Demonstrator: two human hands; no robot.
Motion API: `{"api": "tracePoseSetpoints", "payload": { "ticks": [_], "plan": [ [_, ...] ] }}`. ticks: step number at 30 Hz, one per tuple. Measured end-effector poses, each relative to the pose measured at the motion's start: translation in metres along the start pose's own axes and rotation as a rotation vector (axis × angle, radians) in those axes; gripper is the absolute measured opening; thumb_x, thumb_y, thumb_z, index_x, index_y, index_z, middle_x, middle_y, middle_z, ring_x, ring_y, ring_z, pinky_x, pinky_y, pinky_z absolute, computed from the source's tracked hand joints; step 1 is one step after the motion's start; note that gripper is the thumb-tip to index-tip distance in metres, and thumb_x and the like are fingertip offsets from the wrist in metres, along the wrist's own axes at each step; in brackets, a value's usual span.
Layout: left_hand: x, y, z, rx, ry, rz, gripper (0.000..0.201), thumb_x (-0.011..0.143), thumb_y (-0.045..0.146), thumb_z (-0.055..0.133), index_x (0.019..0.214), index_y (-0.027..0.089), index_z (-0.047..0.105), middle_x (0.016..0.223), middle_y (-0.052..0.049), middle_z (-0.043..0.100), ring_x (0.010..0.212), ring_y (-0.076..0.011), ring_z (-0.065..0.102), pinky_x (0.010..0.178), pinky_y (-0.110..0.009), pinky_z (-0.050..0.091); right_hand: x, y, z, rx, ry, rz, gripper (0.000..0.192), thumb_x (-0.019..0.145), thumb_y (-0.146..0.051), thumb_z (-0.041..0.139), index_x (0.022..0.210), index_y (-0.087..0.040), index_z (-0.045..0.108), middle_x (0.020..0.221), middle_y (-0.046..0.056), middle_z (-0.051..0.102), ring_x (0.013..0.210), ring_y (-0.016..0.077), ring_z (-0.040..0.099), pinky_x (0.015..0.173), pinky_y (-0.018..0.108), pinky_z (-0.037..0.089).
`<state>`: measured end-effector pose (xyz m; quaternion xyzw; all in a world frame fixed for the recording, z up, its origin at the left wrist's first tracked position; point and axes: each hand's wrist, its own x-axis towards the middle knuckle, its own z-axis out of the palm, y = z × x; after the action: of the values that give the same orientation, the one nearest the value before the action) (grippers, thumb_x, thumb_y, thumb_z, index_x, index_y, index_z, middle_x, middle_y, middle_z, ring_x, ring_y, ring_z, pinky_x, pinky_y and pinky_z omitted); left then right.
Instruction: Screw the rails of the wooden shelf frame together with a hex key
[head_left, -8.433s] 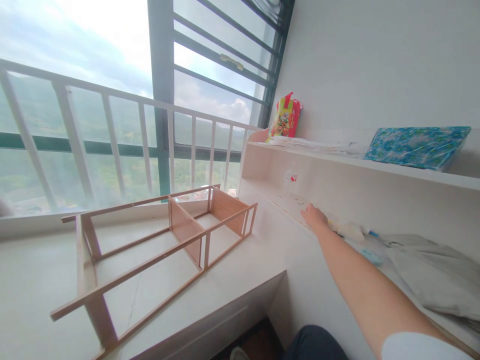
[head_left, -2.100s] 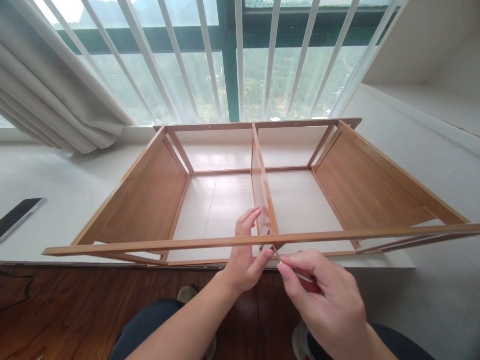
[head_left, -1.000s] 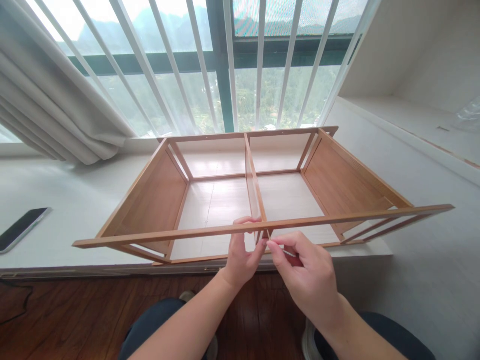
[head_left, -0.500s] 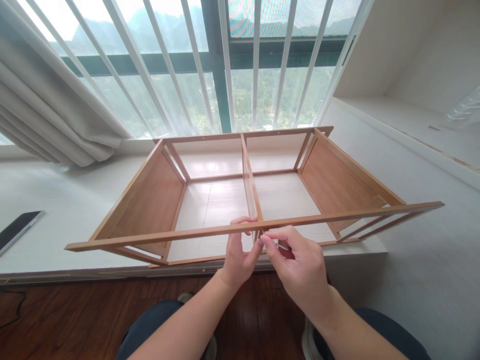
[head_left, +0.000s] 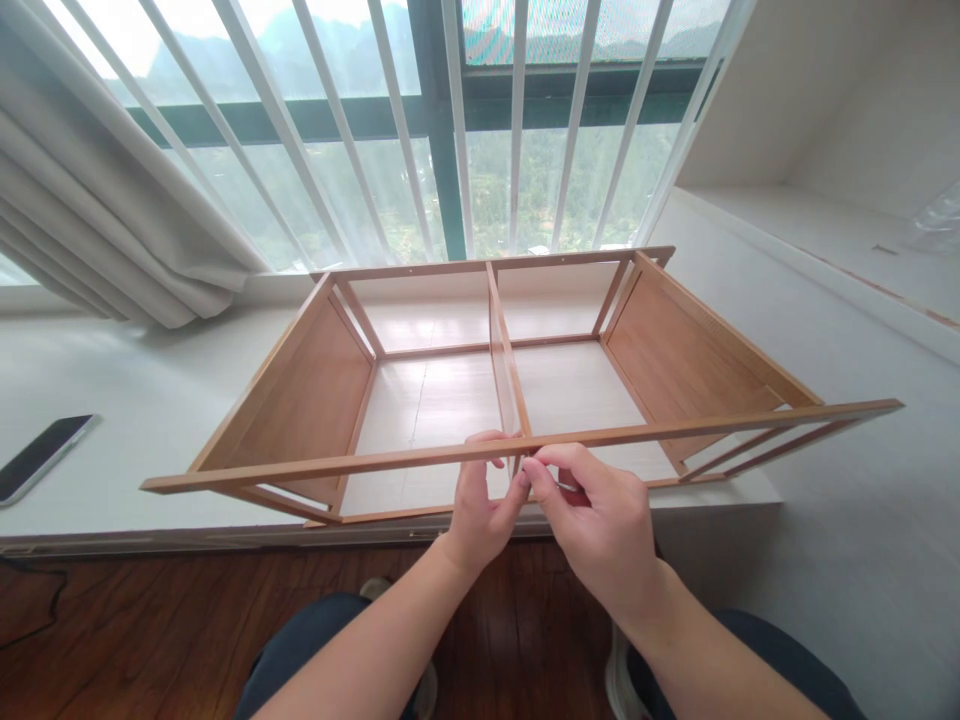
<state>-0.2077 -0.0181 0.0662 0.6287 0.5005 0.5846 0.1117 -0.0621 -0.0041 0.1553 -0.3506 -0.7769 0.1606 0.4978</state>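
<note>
A wooden frame [head_left: 315, 468] with panelled ends and a middle divider [head_left: 506, 350] lies on the white window ledge. Where the divider meets the long front rail, my left hand [head_left: 480, 510] is closed around the joint, fingers behind and thumb in front. My right hand [head_left: 592, 510] is closed in a pinch just under the rail, its fingertips touching my left thumb. A thin metal rod [head_left: 561, 486] shows slightly between the right fingers; most of it is hidden, and what the fingertips press against cannot be made out.
A phone-like dark slab [head_left: 46, 458] lies on the ledge at the left. A grey curtain [head_left: 112, 190] hangs beside the barred window. A wall [head_left: 847, 400] stands close at the right. Below are the wooden floor [head_left: 150, 620] and a black cable [head_left: 56, 595].
The view has shifted slightly. Both hands stay at the joint; my right fingertips have closed in on it, and the small brass-coloured piece seen between them before is now covered.
</note>
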Motion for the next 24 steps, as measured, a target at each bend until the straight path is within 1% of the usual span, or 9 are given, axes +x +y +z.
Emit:
{"api": "tracePoseSetpoints", "payload": {
  "ticks": [3, 7, 10, 13, 16, 18, 19, 21, 24],
  "plan": [
    [0.001, 0.003, -0.001, 0.022, 0.012, 0.018, 0.034, 0.096, 0.027, 0.059, 0.129, 0.023, 0.051, 0.114, -0.009, 0.06, 0.097, -0.0195, 0.059, 0.088, -0.037, 0.052, 0.0, -0.001, 0.001, 0.008, 0.002, 0.01, 0.013, 0.096, -0.02, 0.062, 0.086, -0.017, 0.069, 0.063, -0.003, 0.066, 0.05, 0.0076, 0.055, 0.053, 0.019, 0.041],
    [-0.003, 0.006, -0.001, 0.052, 0.054, 0.072, 0.025, 0.095, 0.023, 0.059, 0.119, 0.023, 0.054, 0.109, -0.008, 0.061, 0.1, -0.0204, 0.06, 0.09, -0.038, 0.052, 0.0, -0.003, 0.001, 0.05, -0.013, 0.055, 0.017, 0.097, -0.019, 0.06, 0.086, -0.018, 0.073, 0.063, -0.003, 0.067, 0.05, 0.0072, 0.055, 0.052, 0.019, 0.041],
    [-0.012, 0.011, 0.0, -0.054, 0.087, 0.043, 0.021, 0.095, 0.018, 0.057, 0.115, 0.023, 0.054, 0.104, -0.006, 0.06, 0.097, -0.0198, 0.061, 0.088, -0.036, 0.052, 0.0, -0.005, 0.0, 0.086, -0.027, 0.1, 0.018, 0.097, -0.02, 0.06, 0.084, -0.019, 0.073, 0.063, -0.004, 0.067, 0.05, 0.0069, 0.056, 0.053, 0.018, 0.042],
    [-0.022, 0.021, 0.001, -0.241, 0.045, 0.029, 0.016, 0.096, 0.018, 0.052, 0.11, 0.023, 0.054, 0.097, -0.006, 0.059, 0.091, -0.0195, 0.061, 0.082, -0.035, 0.052, 0.0, -0.005, 0.001, 0.099, -0.041, 0.122, 0.02, 0.097, -0.02, 0.059, 0.08, -0.019, 0.07, 0.063, -0.004, 0.066, 0.053, 0.0069, 0.058, 0.055, 0.017, 0.044],
    [-0.033, 0.032, 0.007, -0.363, -0.102, 0.053, 0.013, 0.095, 0.021, 0.05, 0.107, 0.022, 0.056, 0.086, -0.004, 0.06, 0.078, -0.0176, 0.059, 0.075, -0.032, 0.051, -0.001, -0.003, 0.002, 0.051, 0.012, 0.115, 0.018, 0.095, -0.022, 0.063, 0.078, -0.019, 0.064, 0.056, -0.007, 0.056, 0.047, 0.0062, 0.049, 0.05, 0.018, 0.041],
    [-0.043, 0.036, 0.016, -0.39, -0.257, 0.062, 0.012, 0.094, 0.025, 0.05, 0.101, 0.02, 0.059, 0.082, -0.005, 0.063, 0.073, -0.0177, 0.059, 0.071, -0.031, 0.051, -0.003, -0.001, 0.004, 0.016, 0.077, 0.082, 0.013, 0.093, -0.022, 0.066, 0.081, -0.02, 0.061, 0.055, -0.009, 0.048, 0.045, 0.0062, 0.042, 0.047, 0.018, 0.039],
    [-0.049, 0.037, 0.022, -0.388, -0.349, 0.066, 0.012, 0.093, 0.027, 0.051, 0.096, 0.02, 0.06, 0.078, -0.005, 0.063, 0.071, -0.0176, 0.059, 0.069, -0.03, 0.05, -0.003, 0.001, 0.004, 0.007, 0.098, 0.056, 0.01, 0.092, -0.021, 0.067, 0.085, -0.02, 0.061, 0.056, -0.009, 0.047, 0.045, 0.0064, 0.041, 0.046, 0.017, 0.039],
    [-0.062, 0.035, 0.034, -0.347, -0.539, 0.042, 0.012, 0.091, 0.029, 0.054, 0.087, 0.02, 0.06, 0.073, -0.004, 0.063, 0.068, -0.0178, 0.059, 0.068, -0.029, 0.05, -0.004, 0.003, 0.005, 0.0, 0.101, -0.001, 0.006, 0.092, -0.019, 0.067, 0.095, -0.021, 0.062, 0.06, -0.008, 0.052, 0.047, 0.0067, 0.044, 0.048, 0.017, 0.041],
    [-0.084, 0.029, 0.049, -0.245, -0.81, -0.032, 0.007, 0.086, 0.029, 0.06, 0.088, 0.022, 0.062, 0.077, -0.003, 0.068, 0.074, -0.0193, 0.063, 0.07, -0.028, 0.051, -0.003, 0.006, 0.005, -0.008, 0.083, -0.069, 0.008, 0.094, -0.016, 0.066, 0.099, -0.021, 0.063, 0.064, -0.006, 0.061, 0.048, 0.0071, 0.05, 0.05, 0.018, 0.044]
  ]
}}
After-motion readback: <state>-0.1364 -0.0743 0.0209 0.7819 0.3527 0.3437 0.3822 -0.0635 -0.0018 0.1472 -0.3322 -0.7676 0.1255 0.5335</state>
